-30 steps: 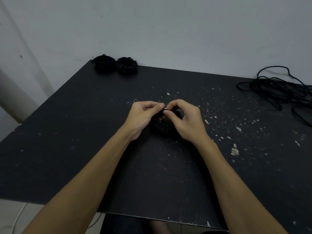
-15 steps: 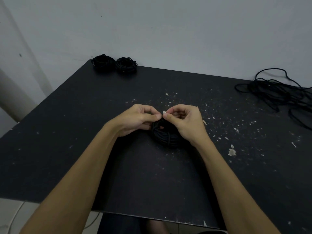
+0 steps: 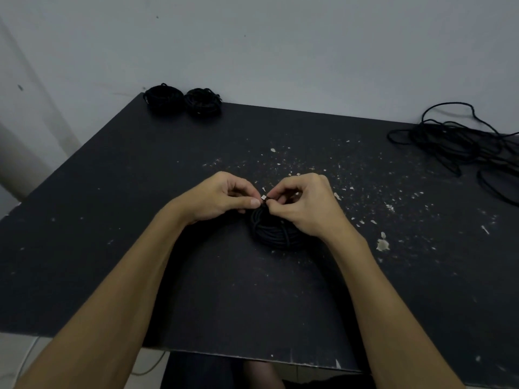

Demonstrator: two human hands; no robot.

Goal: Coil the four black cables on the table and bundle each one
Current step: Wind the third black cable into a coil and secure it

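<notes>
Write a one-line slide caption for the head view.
Both hands pinch the plug end above a coiled cable; two finished coils and one loose cable wait.

Two coils (image 3: 182, 101) lie side by side at the table's (image 3: 112, 192) far left corner; loose cable (image 3: 460, 144) at the far right edge; a third coil (image 3: 273, 234) mid-table.

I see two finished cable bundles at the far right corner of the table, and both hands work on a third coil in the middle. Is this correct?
Not quite. In the head view the two finished bundles sit at the far left corner of the table; the far right holds a loose cable. The left hand and right hand do work on the third coil.
</notes>
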